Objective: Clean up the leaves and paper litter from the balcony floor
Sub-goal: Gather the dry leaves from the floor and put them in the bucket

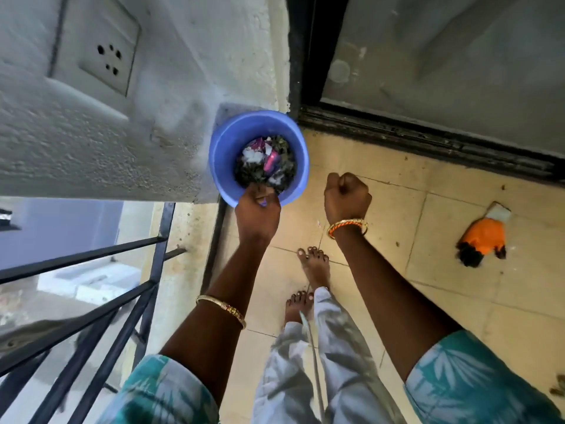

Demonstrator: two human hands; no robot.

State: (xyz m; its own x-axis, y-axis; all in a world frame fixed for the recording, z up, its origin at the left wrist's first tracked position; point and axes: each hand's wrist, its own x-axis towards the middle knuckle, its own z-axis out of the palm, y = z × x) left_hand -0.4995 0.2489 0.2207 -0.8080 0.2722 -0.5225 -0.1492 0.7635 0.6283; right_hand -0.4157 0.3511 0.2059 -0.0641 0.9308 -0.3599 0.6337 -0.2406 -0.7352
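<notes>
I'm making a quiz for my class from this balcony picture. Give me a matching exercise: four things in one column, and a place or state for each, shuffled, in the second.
Things:
1. blue bucket
2. left hand
3. right hand
4. orange object

Places or states:
A. lies on the floor tiles to the right
B. fist closed, nothing visible in it
C. holds leaves and paper litter
D. grips the near rim of the bucket

Pairs: 1-C, 2-D, 3-B, 4-A
</notes>
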